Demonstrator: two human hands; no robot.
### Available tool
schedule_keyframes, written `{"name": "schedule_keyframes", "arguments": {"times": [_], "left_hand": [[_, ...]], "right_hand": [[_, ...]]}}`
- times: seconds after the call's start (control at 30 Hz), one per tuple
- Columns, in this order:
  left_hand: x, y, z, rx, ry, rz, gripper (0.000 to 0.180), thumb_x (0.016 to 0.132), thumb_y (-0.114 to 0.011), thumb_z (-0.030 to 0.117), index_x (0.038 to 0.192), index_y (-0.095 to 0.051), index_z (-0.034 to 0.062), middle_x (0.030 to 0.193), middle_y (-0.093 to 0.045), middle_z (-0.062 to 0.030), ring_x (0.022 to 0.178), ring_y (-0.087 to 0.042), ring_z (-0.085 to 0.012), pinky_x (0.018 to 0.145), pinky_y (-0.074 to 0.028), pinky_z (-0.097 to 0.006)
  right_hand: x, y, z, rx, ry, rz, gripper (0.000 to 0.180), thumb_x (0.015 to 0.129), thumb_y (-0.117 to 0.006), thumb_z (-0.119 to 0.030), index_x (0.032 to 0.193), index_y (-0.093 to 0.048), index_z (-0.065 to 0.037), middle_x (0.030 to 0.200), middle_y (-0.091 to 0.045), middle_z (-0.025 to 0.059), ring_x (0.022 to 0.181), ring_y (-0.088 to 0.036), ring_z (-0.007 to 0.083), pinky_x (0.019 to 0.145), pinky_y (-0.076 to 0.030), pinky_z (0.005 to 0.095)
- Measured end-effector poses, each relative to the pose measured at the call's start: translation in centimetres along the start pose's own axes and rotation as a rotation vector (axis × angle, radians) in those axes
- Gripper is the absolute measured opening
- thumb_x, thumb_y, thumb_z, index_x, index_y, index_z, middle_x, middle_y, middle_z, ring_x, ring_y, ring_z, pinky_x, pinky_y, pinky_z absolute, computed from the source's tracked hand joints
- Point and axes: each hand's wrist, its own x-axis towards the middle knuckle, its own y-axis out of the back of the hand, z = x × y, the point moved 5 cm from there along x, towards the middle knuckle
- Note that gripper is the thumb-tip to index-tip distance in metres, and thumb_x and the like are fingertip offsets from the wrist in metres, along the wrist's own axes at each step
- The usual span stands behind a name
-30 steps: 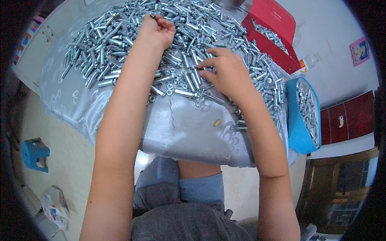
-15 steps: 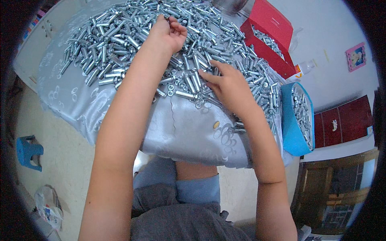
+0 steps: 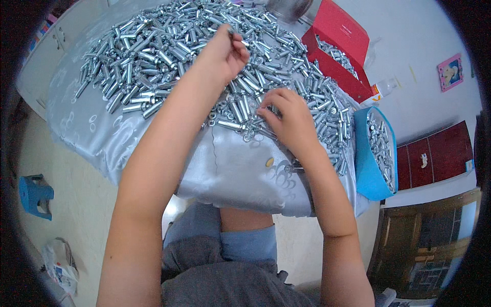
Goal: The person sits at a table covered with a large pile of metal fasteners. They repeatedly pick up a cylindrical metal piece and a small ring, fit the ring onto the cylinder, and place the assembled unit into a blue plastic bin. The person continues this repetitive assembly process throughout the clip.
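Observation:
A wide heap of silvery metal expansion bolts [image 3: 153,56] covers the table in front of me. My left hand [image 3: 227,55] is over the middle of the heap with its fingers curled; thumb and finger pinch near a small dark-looking piece that I cannot make out. Closer to the heap's near edge, my right hand [image 3: 289,118] has thumb and forefinger drawn together low among the bolts, and what lies between them is too small to name. Loose washers or nuts [image 3: 247,137] and a bolt lying sideways [image 3: 230,124] are beside its fingertips.
The table wears a shiny silver-grey cloth [image 3: 235,179] with a small yellowish oval piece [image 3: 269,162] on it. To the right stand an open red box [image 3: 337,77] and a light-blue bin [image 3: 365,153], both holding bolts. A blue stool [image 3: 36,194] is on the floor at left.
My left hand has shifted right and slightly nearer, over the heap. My right hand's spread fingers have closed into a pinch near the front bolts.

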Motion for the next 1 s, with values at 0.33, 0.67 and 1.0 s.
{"name": "schedule_keyframes", "arguments": {"times": [0.33, 0.67, 1.0], "left_hand": [[-4.2, -3.1, -5.5, 1.121, -0.316, -0.107, 0.020, 0.075, -0.058, 0.019, 0.078, -0.052, -0.0002, 0.059, -0.053, -0.0036, 0.047, -0.050, -0.0090, 0.042, -0.040, -0.021], [-4.6, -3.1, -6.1, 1.183, -0.436, -0.120, 0.018, 0.075, -0.057, 0.015, 0.079, -0.051, -0.0003, 0.057, -0.052, -0.0039, 0.044, -0.049, -0.0093, 0.041, -0.039, -0.021], [-4.7, -3.2, -6.4, 1.239, -0.477, -0.174, 0.016, 0.076, -0.056, 0.015, 0.079, -0.051, 0.0003, 0.055, -0.051, -0.0005, 0.045, -0.045, -0.0057, 0.041, -0.035, -0.020]], "right_hand": [[-2.7, 1.6, 2.3, 0.934, -0.403, 0.263, 0.012, 0.075, -0.062, -0.006, 0.085, -0.059, 0.001, 0.080, -0.060, 0.0043, 0.073, -0.056, 0.0082, 0.066, -0.044, 0.0205], [-3.5, 2.2, 2.6, 0.921, -0.402, 0.378, 0.012, 0.075, -0.062, -0.007, 0.084, -0.059, 0.000, 0.078, -0.061, 0.0045, 0.069, -0.055, 0.0070, 0.061, -0.044, 0.0197], [-3.5, 2.9, 2.6, 0.822, -0.350, 0.362, 0.012, 0.072, -0.064, -0.007, 0.081, -0.059, -0.001, 0.075, -0.060, 0.0047, 0.066, -0.055, 0.0069, 0.059, -0.044, 0.0193]]}}
